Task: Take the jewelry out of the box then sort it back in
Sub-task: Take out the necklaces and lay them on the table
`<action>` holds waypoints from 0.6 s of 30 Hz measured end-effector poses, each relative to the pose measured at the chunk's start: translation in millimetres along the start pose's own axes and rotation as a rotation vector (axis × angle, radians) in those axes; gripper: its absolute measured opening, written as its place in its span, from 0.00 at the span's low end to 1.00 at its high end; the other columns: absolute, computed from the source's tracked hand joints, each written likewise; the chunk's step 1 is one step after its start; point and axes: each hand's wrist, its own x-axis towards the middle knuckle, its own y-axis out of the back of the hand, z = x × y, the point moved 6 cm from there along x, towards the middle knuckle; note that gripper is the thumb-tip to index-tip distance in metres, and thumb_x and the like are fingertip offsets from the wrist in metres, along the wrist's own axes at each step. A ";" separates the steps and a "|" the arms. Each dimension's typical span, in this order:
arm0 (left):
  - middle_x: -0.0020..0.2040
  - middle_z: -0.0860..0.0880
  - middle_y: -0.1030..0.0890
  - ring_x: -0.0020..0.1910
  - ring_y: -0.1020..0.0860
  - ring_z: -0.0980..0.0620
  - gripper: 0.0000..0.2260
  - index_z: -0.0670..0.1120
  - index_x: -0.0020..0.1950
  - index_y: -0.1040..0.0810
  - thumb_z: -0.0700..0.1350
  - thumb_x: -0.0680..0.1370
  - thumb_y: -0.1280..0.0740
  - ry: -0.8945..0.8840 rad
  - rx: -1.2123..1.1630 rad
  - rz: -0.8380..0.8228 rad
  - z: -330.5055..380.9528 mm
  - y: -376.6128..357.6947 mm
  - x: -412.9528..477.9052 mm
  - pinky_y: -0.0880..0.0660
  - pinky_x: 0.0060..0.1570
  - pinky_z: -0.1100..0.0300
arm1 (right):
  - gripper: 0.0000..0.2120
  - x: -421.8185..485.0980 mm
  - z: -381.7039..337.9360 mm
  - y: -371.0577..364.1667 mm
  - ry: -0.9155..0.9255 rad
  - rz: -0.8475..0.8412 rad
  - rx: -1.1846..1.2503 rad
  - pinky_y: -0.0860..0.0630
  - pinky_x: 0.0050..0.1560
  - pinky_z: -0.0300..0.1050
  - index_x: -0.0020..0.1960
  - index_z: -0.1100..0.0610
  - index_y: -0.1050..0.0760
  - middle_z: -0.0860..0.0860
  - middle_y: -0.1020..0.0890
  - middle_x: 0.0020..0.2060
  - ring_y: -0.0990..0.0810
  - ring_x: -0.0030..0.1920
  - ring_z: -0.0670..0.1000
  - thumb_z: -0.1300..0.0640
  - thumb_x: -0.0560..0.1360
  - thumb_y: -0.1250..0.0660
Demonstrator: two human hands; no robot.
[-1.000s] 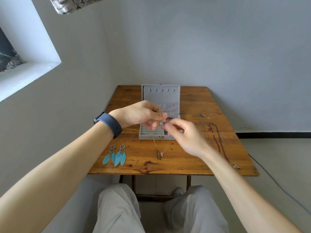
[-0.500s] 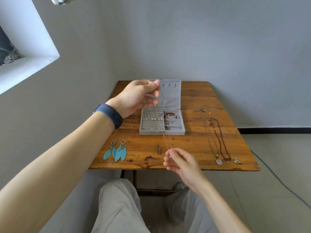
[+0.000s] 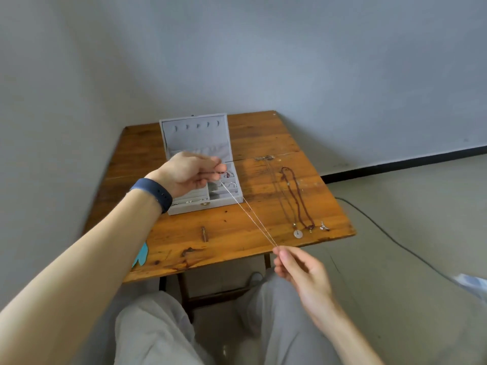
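A grey jewelry box (image 3: 200, 206) stands open on the wooden table (image 3: 263, 143), its lid upright. Rings and bracelets lie in its compartments. A thin silver chain necklace (image 3: 250, 216) is stretched taut between my hands. My left hand (image 3: 191, 172) pinches one end above the box. My right hand (image 3: 300, 272) pinches the other end just past the table's front edge. A dark red cord necklace (image 3: 296, 196) and a fine chain with a round pendant (image 3: 298, 233) lie at the right of the table. Blue feather earrings (image 3: 141, 255) peek out from under my left forearm.
A small brown piece (image 3: 203, 233) lies on the table in front of the box, and a small silver charm (image 3: 323, 227) sits near the front right corner. A dark cable (image 3: 395, 243) runs over the floor at the right. My knees are under the table's front edge.
The view has swung to the right. My right hand has drawn the chain's end back past the table's front edge, and the chain is now pulled straight. My left hand has come lower over the box.
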 end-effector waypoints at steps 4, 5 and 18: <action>0.45 0.49 0.13 0.40 0.18 0.55 0.07 0.44 0.55 0.17 0.42 0.79 0.30 -0.089 0.501 -0.018 2.8 -41.3 26.3 0.22 0.44 0.59 | 0.09 -2.8 -0.4 50.3 -0.010 0.124 -0.053 0.21 0.46 0.36 0.55 0.54 0.17 0.51 0.14 0.43 0.16 0.44 0.46 0.61 0.79 0.34; 0.44 0.50 0.14 0.41 0.18 0.55 0.05 0.46 0.54 0.17 0.43 0.79 0.30 -0.149 0.683 -0.012 5.8 -55.3 34.0 0.22 0.44 0.61 | 0.09 -3.1 -0.8 61.1 -0.008 0.148 -0.079 0.21 0.46 0.34 0.55 0.54 0.17 0.50 0.14 0.44 0.16 0.45 0.45 0.61 0.79 0.34; 0.53 0.45 0.19 0.50 0.23 0.42 0.16 0.47 0.65 0.25 0.33 0.80 0.40 -0.666 1.614 0.064 18.7 -227.7 150.6 0.30 0.40 0.54 | 0.03 38.8 -4.4 147.4 0.015 0.610 -0.247 0.24 0.47 0.39 0.45 0.43 0.18 0.40 0.14 0.40 0.17 0.44 0.40 0.52 0.75 0.27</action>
